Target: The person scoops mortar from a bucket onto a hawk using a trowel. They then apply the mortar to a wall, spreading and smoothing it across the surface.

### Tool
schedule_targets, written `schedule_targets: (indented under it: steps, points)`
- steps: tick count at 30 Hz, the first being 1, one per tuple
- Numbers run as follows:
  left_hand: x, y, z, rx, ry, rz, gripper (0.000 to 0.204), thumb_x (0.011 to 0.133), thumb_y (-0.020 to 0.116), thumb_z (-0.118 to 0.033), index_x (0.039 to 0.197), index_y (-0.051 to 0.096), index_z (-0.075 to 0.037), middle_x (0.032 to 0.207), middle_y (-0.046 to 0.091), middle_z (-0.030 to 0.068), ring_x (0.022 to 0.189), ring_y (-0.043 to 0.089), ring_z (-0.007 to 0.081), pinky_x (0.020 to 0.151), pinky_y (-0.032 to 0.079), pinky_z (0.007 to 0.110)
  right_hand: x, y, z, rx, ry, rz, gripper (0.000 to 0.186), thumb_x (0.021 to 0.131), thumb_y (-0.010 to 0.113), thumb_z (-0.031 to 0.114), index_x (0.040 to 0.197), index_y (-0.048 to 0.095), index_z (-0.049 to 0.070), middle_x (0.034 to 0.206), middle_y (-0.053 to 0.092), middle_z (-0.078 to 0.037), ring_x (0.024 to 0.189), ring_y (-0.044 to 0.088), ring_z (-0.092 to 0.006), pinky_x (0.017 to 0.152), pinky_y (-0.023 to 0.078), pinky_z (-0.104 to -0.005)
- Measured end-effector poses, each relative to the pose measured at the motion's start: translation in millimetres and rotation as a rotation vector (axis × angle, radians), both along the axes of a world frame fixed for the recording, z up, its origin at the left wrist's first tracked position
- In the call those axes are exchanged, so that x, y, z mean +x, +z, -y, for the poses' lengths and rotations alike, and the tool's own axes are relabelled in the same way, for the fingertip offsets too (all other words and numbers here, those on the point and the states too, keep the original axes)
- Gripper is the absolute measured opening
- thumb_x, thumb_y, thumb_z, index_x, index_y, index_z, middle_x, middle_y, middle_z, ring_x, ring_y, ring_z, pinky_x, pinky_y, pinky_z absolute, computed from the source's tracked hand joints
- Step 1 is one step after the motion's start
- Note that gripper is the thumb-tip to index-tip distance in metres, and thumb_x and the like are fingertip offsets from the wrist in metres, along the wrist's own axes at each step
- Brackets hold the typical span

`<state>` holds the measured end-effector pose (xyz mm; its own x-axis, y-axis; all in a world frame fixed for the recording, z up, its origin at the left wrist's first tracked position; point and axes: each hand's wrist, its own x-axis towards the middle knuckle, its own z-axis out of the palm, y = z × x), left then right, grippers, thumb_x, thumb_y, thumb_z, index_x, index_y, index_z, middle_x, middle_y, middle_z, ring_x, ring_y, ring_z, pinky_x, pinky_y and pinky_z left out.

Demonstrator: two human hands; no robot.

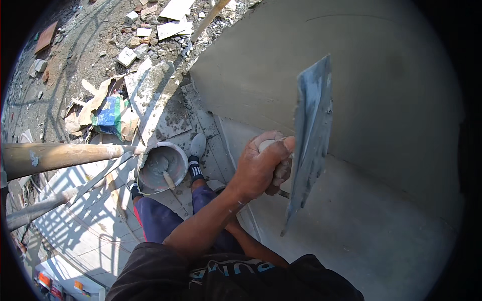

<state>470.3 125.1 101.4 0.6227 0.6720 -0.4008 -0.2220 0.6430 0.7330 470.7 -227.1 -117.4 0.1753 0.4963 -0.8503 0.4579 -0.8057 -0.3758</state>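
Note:
My left hand is closed around a pale round handle beside a large metal trowel, whose smeared blade stands nearly upright. My right hand is mostly hidden behind the left, its fingers curled against the underside of the grip; what exactly it holds is unclear. Beyond the blade is a grey, smoothly plastered surface. Down by my feet sits a bucket of grey mix, with a wooden-handled tool in it.
Bamboo and metal poles cross the left side. Torn sacks and scraps lie among broken tiles and rubble. My feet stand on dusty, speckled tiles. Small coloured containers are at the lower left.

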Motion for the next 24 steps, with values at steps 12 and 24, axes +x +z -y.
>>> schedule_targets:
  steps: [12, 24]
  points:
    - [-14, -374, -35, -0.464, 0.403, -0.008, 0.024, 0.091, 0.058, -0.029, 0.082, 0.059, -0.007, 0.070, 0.057, 0.0046, 0.052, 0.052, 0.0122, 0.043, 0.040, 0.026, -23, 5, -47, -0.020, 0.325, 0.292, 0.059, 0.079, 0.068, 0.036, 0.130, 0.052, 0.009, 0.129, 0.048, -0.024, 0.117, 0.049, -0.0431, 0.099, 0.041, -0.0483]
    - [53, -335, -17, -0.008, 0.436, -0.433, 0.036, 0.089, 0.064, -0.031, 0.069, 0.055, -0.003, 0.059, 0.051, 0.0014, 0.049, 0.047, 0.0093, 0.046, 0.038, 0.027, -7, -9, -60, -0.123, 0.256, 0.194, 0.060, 0.081, 0.067, 0.034, 0.131, 0.048, 0.006, 0.128, 0.046, -0.027, 0.118, 0.047, -0.0444, 0.100, 0.039, -0.0497]
